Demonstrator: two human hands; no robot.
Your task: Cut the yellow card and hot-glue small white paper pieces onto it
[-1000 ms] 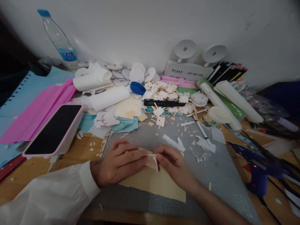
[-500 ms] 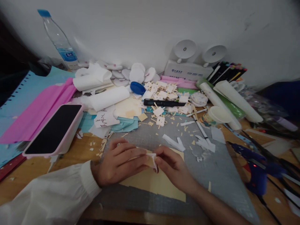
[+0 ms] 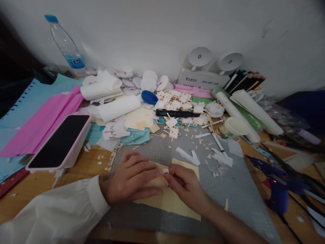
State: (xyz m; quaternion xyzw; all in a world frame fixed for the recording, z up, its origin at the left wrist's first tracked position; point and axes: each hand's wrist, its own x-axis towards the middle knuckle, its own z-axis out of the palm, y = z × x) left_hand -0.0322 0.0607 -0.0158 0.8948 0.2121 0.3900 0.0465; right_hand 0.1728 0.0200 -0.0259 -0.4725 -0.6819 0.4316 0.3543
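My right hand (image 3: 186, 184) pinches a small folded piece of white paper (image 3: 165, 170) between thumb and fingertips; most of it is hidden by the fingers. My left hand (image 3: 134, 178) reaches in from the left with its fingers stretched out and the thumb apart, its fingertips close to the paper. Whether they touch it I cannot tell. Beneath both hands lies pale yellow paper (image 3: 184, 205) on a grey cutting mat (image 3: 225, 189). White paper strips (image 3: 188, 156) rest on the mat just beyond the right hand.
Behind the mat lie many small white pieces with dots (image 3: 173, 133) and a black pen (image 3: 177, 113). A phone (image 3: 61, 140) is at the left, a blue glue gun (image 3: 275, 183) with a red light at the right. A paper cup (image 3: 236, 126) and a bottle (image 3: 68, 51) stand farther back.
My left fingers have come off the white paper, the thumb now spread below. The right hand still pinches it, and less of the paper shows. The view has shifted slightly.
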